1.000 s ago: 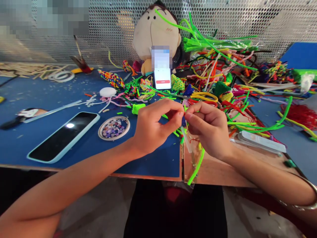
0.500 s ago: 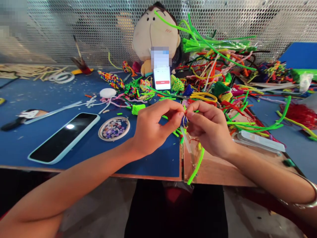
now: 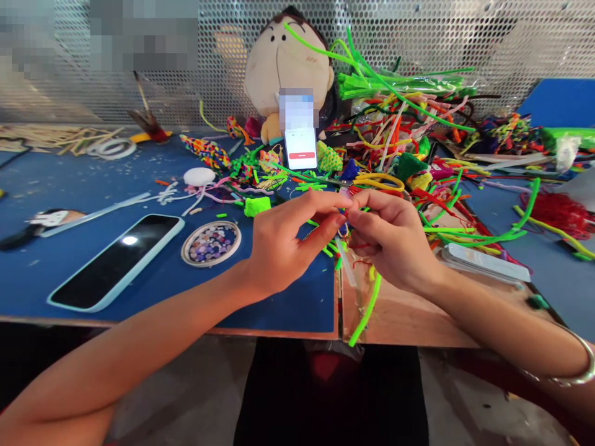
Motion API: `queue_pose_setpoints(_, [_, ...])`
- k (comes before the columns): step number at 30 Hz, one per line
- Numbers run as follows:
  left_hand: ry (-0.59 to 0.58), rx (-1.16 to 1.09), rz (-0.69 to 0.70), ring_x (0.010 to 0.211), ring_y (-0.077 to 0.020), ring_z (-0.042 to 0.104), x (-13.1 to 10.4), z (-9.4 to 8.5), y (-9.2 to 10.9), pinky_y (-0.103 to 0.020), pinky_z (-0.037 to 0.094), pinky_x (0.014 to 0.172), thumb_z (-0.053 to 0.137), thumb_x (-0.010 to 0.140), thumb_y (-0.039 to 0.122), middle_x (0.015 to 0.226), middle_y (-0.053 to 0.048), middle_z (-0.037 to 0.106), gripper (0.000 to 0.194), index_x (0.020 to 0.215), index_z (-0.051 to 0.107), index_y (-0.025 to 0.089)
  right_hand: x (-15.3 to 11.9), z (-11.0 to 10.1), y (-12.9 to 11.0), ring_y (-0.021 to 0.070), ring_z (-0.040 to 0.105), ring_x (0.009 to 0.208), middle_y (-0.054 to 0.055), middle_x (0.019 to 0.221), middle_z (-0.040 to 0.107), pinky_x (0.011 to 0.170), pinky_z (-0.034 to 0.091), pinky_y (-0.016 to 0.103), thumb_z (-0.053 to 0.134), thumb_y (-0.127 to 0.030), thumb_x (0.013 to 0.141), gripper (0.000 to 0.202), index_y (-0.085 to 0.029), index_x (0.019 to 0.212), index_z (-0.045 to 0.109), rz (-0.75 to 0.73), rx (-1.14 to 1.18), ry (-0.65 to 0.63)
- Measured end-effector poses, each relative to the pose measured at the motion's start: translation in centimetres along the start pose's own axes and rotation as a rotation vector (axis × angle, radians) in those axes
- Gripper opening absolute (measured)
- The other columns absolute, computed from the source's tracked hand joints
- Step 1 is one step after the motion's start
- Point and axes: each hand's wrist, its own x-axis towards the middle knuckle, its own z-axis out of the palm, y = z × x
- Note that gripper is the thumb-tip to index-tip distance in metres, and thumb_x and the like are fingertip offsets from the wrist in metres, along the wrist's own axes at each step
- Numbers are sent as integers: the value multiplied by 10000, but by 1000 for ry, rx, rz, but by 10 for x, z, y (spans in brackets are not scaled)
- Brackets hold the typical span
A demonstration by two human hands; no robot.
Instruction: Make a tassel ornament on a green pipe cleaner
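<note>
Blue bit (image 3: 344,228) at the fingertips, in front of the plush doll (image 3: 289,62). Left hand (image 3: 284,238)'s slightly open, touching the right hand (image 3: 395,238), which is pinched narrow. Fingers mostly cover it, can't tell what's gripped tbh.

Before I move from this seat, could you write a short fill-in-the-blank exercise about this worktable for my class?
The dish of beads lies between the left hand and the dark-screened ____. The button on the lit screen in front of the stuffed toy is ____. The bracelet is worn on the ____ arm. The bundle in clear plastic behind the loose strands is coloured ____.

Missing words: phone; red; right; green.
</note>
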Motion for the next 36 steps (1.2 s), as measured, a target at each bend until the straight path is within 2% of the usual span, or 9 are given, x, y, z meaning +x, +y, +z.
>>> queue_pose_setpoints(5, [-7, 12, 7, 749, -81, 685, 0, -1, 1, -172, 550, 676, 563, 880, 187, 882, 20, 730, 128, 974, 648, 205, 0, 0, -2, 10, 236, 408, -98, 484, 333, 379, 156, 167, 715, -283, 700, 216, -169, 704, 532, -14, -16, 6])
queue_pose_setpoints(12, [29, 87, 21, 652, -70, 660, 2, -1, 4, -162, 528, 596, 567, 877, 194, 805, 14, 729, 93, 905, 655, 182, -1, 0, -1, 13, 233, 409, -99, 487, 326, 382, 157, 167, 676, -266, 743, 177, -172, 713, 529, -10, -16, 9])
queue_pose_setpoints(22, [35, 124, 84, 655, -64, 656, 4, -2, 5, -148, 519, 621, 579, 866, 156, 772, 13, 724, 76, 872, 655, 156, -2, 2, -1, 12, 230, 416, -105, 485, 309, 386, 166, 159, 660, -257, 762, 174, -172, 716, 515, -18, -17, 15])
queue_pose_setpoints(30, [38, 187, 253, 692, -80, 674, 5, -4, 1, -165, 543, 669, 572, 852, 109, 833, 20, 741, 176, 975, 651, 205, -2, 1, -3, 10, 235, 419, -102, 504, 314, 384, 161, 156, 675, -272, 748, 194, -172, 724, 511, 16, -12, 2])
queue_pose_setpoints(36, [36, 272, 194, 620, -82, 658, 4, -5, 2, -174, 543, 600, 556, 878, 181, 761, 12, 736, 119, 900, 672, 200, -2, 1, -4, 12, 246, 410, -98, 501, 327, 379, 162, 160, 671, -277, 750, 194, -174, 717, 510, 25, -15, -1])
